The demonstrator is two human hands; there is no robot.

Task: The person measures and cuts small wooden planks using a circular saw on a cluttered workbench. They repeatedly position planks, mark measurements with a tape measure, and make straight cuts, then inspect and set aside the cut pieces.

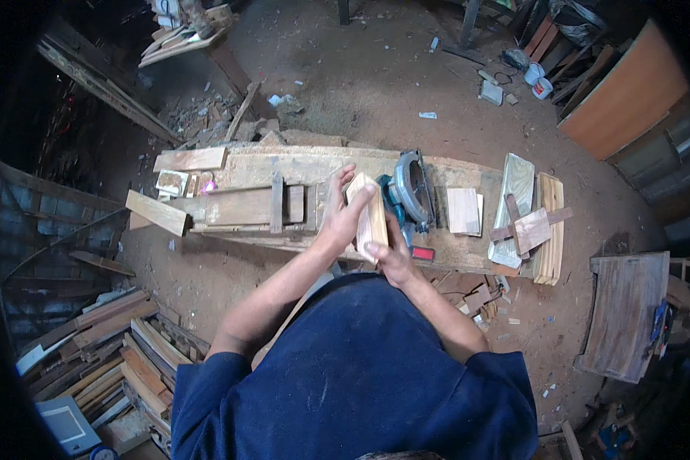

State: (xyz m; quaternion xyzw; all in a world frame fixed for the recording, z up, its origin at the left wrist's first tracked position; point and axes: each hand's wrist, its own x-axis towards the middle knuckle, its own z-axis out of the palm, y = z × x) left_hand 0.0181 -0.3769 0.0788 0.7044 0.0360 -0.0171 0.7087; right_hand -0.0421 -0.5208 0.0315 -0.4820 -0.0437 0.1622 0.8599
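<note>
My left hand [339, 220] grips a short pale wooden block [371, 222] along its left side, thumb near its upper end. My right hand [393, 257] holds the same block lower on the right, thumb across its near end. The block is raised over the workbench [326, 165]. Just right of it a teal circular saw [410, 184] rests on the bench, with a red object [423, 252] nearer me.
Boards [234, 205] lie on the bench's left, square pieces [463, 210] and more boards [511, 205] on its right. Scrap timber [123, 356] is piled at lower left. A wooden panel piece [621, 307] stands at right; a large orange sheet [613, 92] leans at upper right.
</note>
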